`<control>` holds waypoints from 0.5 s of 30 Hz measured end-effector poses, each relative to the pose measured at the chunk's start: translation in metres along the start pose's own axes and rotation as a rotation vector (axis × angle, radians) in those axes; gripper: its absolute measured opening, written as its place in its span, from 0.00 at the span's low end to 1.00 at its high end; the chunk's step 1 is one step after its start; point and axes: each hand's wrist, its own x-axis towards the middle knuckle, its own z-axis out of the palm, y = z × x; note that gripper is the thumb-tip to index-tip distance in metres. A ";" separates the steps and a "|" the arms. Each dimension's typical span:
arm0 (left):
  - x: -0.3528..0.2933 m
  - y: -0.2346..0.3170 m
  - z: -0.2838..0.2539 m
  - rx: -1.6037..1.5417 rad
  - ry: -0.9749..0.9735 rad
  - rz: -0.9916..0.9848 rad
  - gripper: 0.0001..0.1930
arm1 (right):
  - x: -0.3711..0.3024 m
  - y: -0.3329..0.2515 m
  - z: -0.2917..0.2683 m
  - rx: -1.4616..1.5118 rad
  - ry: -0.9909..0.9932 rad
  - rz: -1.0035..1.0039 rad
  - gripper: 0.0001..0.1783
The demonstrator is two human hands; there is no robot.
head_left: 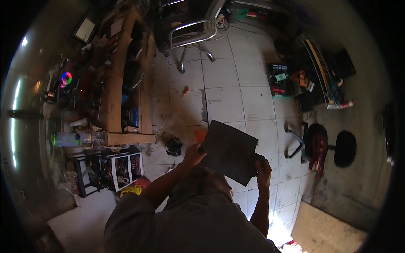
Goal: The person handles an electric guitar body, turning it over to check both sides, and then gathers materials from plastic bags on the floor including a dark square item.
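A dark, flat, roughly rectangular panel [230,152] is held up in front of me, tilted, its right edge notched; the dim light hides what kind of panel it is. My left hand [194,155] grips its left edge, thumb on the near face. At the lower right corner my right hand [263,172] is closed round the edge, its fingers partly in shadow. Behind the panel's left side a small orange-red thing [201,135] shows in part.
On the left stands a wooden workbench [116,84] crowded with parts; below it is a rack of tools [122,168]. A chrome-framed chair [192,36] is ahead. To the right are a green-and-red box [279,80] and another chair [316,145]. A black bundle [173,146] lies on the tiled floor [221,105].
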 end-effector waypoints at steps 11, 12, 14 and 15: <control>0.182 -0.050 0.003 -0.785 -0.004 0.114 0.25 | 0.211 -0.035 0.039 0.218 -0.138 0.178 0.25; 0.192 -0.077 0.007 -0.741 -0.041 -0.011 0.29 | 0.239 -0.038 0.049 0.197 -0.197 0.219 0.25; 0.200 -0.087 0.002 -0.812 -0.037 -0.200 0.32 | 0.290 -0.054 0.066 0.147 -0.289 0.301 0.24; 0.202 -0.081 -0.014 -0.913 0.018 -0.260 0.32 | 0.313 -0.071 0.079 0.044 -0.283 0.389 0.23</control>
